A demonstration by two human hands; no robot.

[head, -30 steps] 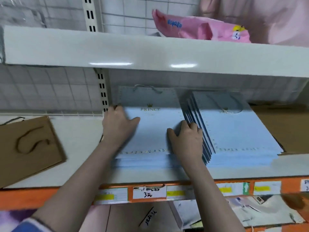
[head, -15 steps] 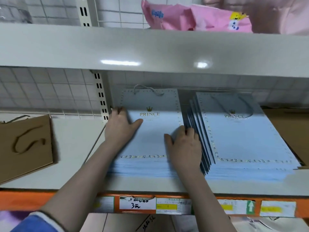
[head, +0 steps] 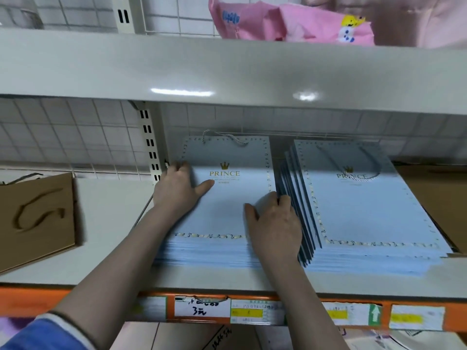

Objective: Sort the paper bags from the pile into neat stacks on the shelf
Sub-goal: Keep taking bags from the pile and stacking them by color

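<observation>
On the shelf [head: 106,248] I see two stacks of pale blue paper bags lying flat, side by side. The right stack [head: 366,210] is fanned, its left edges stepped down toward the gap between the two. The left stack [head: 227,213] is squarer, its top bag printed PRINCE under a gold crown, cord handle at the far end. A brown bag [head: 38,218] lies well apart at the left. A pink pack [head: 290,21] sits on the shelf above. My left hand [head: 177,190] rests flat on the left stack's far left edge, fingers straight, grip released. My right hand [head: 275,228] lies flat on its right edge, fingertips touching the fanned bags, grasping nothing.
</observation>
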